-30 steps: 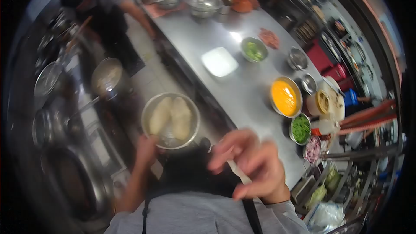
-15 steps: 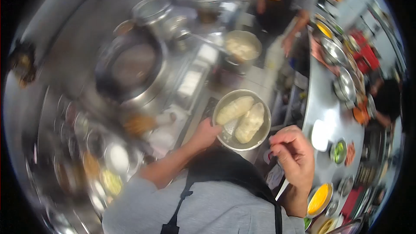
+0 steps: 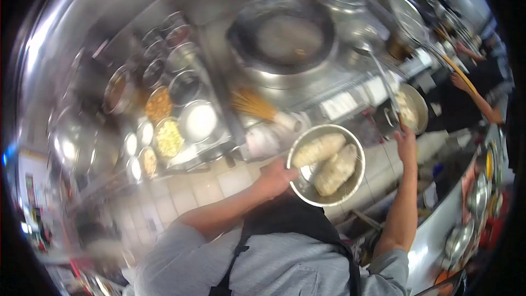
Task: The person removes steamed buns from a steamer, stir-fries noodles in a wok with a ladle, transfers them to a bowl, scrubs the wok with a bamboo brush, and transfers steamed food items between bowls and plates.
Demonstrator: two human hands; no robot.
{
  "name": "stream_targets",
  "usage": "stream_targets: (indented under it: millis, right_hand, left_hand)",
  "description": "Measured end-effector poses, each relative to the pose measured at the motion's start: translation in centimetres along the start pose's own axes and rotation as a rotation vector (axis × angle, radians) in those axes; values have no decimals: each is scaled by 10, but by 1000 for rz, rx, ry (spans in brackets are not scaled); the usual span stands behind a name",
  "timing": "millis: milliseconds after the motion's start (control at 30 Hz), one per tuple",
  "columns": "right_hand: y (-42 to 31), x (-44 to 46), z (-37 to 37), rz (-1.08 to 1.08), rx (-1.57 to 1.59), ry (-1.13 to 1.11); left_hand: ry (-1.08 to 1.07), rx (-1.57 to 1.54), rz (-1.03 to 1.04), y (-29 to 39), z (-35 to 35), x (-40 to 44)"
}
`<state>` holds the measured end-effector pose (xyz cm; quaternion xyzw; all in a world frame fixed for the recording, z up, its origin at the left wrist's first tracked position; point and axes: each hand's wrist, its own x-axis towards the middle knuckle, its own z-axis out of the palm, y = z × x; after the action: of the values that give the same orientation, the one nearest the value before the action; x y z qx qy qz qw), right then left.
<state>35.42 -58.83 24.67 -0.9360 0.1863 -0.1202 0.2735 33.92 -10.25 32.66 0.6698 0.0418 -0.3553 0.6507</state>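
Note:
My left hand [image 3: 278, 177] grips the left rim of a round metal bowl [image 3: 357, 182] in front of my apron. Inside lie two large, pale, oblong food pieces [image 3: 335, 170] side by side; I cannot tell what they are. At the right, my right hand [image 3: 405, 141] is closed around the handle end of a long ladle [image 3: 383, 77]. The ladle's head lies up on the stove, right of the wok [image 3: 290, 68]. Behind the handle, a metal pot [image 3: 423, 111] contains pale chunks, partly covered by the handle.
At left, several containers of ingredients stand together, among them a bowl of white powder or grains [image 3: 198, 120]. A bamboo brush [image 3: 255, 105] lies below the wok. A strainer with a wooden handle [image 3: 460, 75] is at upper right, near another person's arm [image 3: 482, 101]. A steel counter [image 3: 433, 246] curves along the right.
The view has swung right to left, bringing the stove to the middle. My right hand, earlier empty with curled fingers near the bowl, has reached forward and taken the ladle handle. My left hand keeps the bowl.

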Motion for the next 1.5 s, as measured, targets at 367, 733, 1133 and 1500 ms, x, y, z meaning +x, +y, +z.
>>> stream_targets:
  millis: [367,733,1133,1500]
  right_hand:
    - [79,153,102,24,-354,-136]
    - [6,-18,-6,161,143,-16]
    - [-246,-292,-139,783,1015,-199]
    - [-292,-276,-114,840,866,-3]
  left_hand:
    - [119,-45,56,4,1,-20]
    - [-24,66,-72,-12,21,35]
    - [12,-218,85,33,147,158]
    - [-34,-362,237,24,248,162]
